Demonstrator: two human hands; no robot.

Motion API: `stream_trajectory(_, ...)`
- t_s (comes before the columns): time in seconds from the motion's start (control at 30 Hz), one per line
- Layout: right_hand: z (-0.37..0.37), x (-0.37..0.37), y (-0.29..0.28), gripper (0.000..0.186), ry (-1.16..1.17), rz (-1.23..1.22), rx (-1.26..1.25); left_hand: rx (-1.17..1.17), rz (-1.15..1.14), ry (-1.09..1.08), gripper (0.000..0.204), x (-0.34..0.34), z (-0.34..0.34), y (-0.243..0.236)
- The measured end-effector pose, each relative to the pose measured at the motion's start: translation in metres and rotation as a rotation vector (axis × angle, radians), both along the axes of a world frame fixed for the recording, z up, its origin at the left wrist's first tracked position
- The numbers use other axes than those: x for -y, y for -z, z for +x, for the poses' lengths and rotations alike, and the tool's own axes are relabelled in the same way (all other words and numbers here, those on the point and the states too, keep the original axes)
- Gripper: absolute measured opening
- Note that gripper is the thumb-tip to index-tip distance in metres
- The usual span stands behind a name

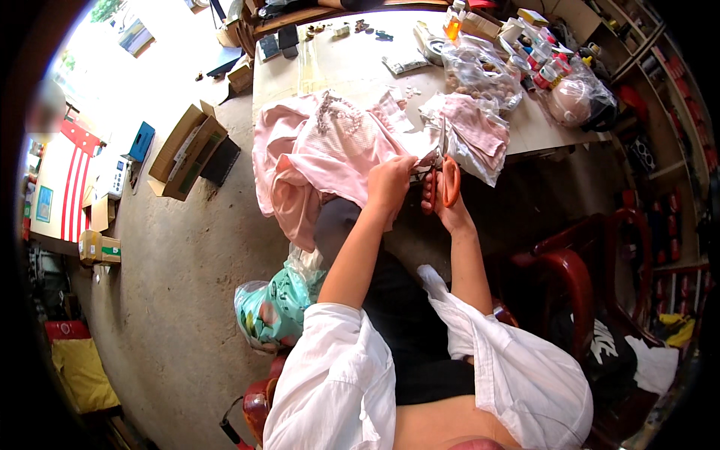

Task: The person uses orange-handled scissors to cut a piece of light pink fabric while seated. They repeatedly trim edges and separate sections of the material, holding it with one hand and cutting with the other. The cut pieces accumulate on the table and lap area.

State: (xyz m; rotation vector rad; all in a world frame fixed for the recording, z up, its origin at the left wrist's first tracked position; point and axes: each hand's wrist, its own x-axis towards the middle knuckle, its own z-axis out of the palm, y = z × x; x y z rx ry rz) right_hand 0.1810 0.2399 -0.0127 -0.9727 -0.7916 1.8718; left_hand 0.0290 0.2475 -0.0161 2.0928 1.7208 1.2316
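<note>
My left hand is closed in a pinch at the near edge of the table, holding the edge of a pale pink knitted garment. The garment spreads over the table and hangs down over my lap. Close beside it, my right hand grips a pair of scissors with orange handles, blades pointing up and away from me. The blade tips overlap a folded pink cloth in clear plastic. Whether the blades touch the garment, I cannot tell.
Bottles, a clear bag of brown lumps and a wrapped round pink thing crowd the table's right side. An open cardboard box stands at left. A green patterned bag sits by my leg; a red-brown chair is at right.
</note>
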Motion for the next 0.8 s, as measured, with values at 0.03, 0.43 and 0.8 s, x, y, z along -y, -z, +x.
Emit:
stream_trajectory(0.03,-0.001,-0.002,0.000,0.053,-0.009,0.005,0.024,0.007,-0.005,-0.005,0.022,0.000,-0.001,0.000)
stream_trajectory(0.43,-0.009,-0.009,-0.015,0.046,0.105,0.087,0.069,0.060,-0.034,-0.038,0.022,0.001,-0.003,-0.003)
stream_trajectory(0.8,-0.013,-0.013,-0.014,0.045,0.164,0.051,0.090,0.124,-0.061,-0.040,0.023,0.000,-0.004,-0.002)
